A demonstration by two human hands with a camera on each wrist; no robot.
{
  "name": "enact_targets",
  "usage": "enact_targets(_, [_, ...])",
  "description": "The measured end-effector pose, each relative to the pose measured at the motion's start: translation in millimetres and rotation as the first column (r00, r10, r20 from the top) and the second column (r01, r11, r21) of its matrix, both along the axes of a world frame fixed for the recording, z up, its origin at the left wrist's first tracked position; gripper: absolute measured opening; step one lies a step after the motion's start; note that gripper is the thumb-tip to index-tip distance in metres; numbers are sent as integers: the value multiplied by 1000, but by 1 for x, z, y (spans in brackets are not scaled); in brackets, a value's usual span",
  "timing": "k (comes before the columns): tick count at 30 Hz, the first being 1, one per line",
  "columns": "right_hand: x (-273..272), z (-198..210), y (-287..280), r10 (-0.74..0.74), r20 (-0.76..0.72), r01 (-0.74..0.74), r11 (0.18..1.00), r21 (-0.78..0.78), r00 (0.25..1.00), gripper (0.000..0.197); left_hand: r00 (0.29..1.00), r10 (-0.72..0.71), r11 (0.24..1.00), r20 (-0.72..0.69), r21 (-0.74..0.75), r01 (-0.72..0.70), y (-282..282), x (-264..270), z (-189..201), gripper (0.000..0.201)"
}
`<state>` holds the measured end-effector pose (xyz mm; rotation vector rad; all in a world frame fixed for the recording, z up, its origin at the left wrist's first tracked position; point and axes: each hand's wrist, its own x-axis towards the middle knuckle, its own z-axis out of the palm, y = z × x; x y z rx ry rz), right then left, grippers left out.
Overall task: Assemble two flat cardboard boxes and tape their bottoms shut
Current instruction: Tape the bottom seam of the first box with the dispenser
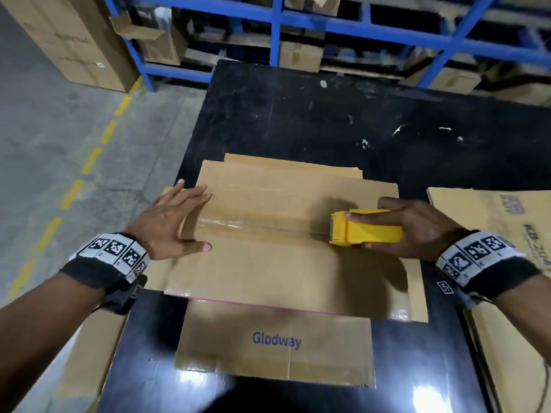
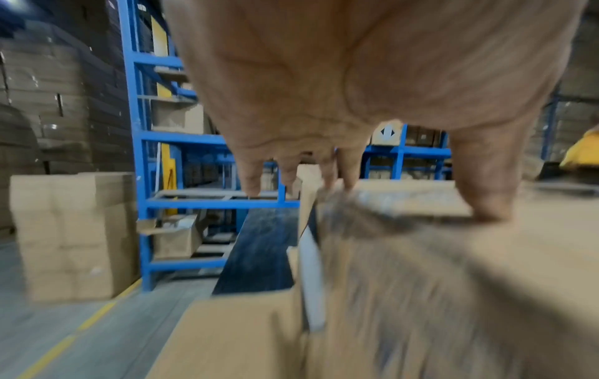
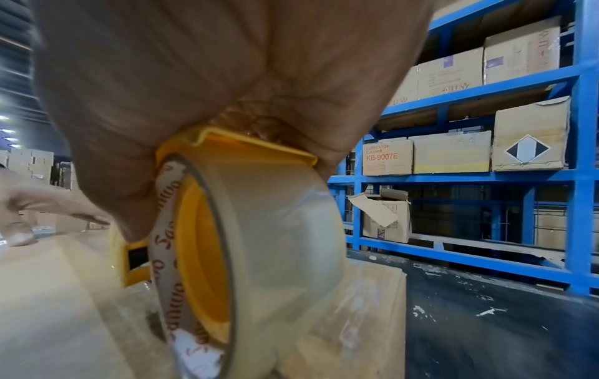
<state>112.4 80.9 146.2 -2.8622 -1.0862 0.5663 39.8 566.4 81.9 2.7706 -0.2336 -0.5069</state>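
A brown cardboard box (image 1: 268, 263) stands bottom-up on the black table (image 1: 298, 114), its flaps folded shut. A strip of clear tape (image 1: 238, 223) runs along the centre seam. My left hand (image 1: 176, 222) lies flat with straight fingers on the box's left end, over the start of the tape. My right hand (image 1: 399, 228) grips a yellow tape dispenser (image 1: 365, 229) set on the seam toward the box's right end. In the right wrist view the clear tape roll (image 3: 275, 243) sits in the yellow dispenser (image 3: 201, 243) under my palm. The left wrist view shows my fingertips (image 2: 489, 212) on blurred cardboard (image 2: 453, 282).
A flat cardboard piece printed "Glodway" (image 1: 275, 341) lies under the box near the table's front edge. Another printed flat box (image 1: 512, 222) lies at the right. Blue steel racks (image 1: 280, 34) with cartons stand behind the table. Stacked cartons (image 1: 74, 40) and a yellow dashed floor line (image 1: 71, 192) are at the left.
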Motion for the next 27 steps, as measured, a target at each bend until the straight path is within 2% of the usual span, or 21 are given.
enact_targets(3, [1, -2, -2, 4, 7, -4, 999, 48, 1000, 71, 998, -70, 991, 9, 118, 68, -56, 1, 20, 110])
enact_targets(7, [4, -5, 2, 33, 13, -34, 994, 107, 999, 69, 980, -181, 983, 87, 1, 182, -161, -11, 13, 100])
enact_targets(10, [6, -6, 2, 51, 37, -55, 994, 95, 998, 66, 989, -144, 989, 38, 33, 143, -211, -13, -11, 103])
enact_targets(13, [6, -6, -1, 57, 52, -61, 994, 95, 997, 67, 996, -88, 988, 21, 128, 85, -222, -14, -26, 107])
enact_targets(18, [12, -3, -18, 81, 41, -84, 994, 64, 996, 69, 996, -85, 987, -5, 139, 85, -217, -13, -30, 109])
enact_targets(27, [-2, 23, -137, -55, 68, 56, 998, -18, 996, 79, 995, -96, 980, -29, 170, 99, -219, -12, -27, 107])
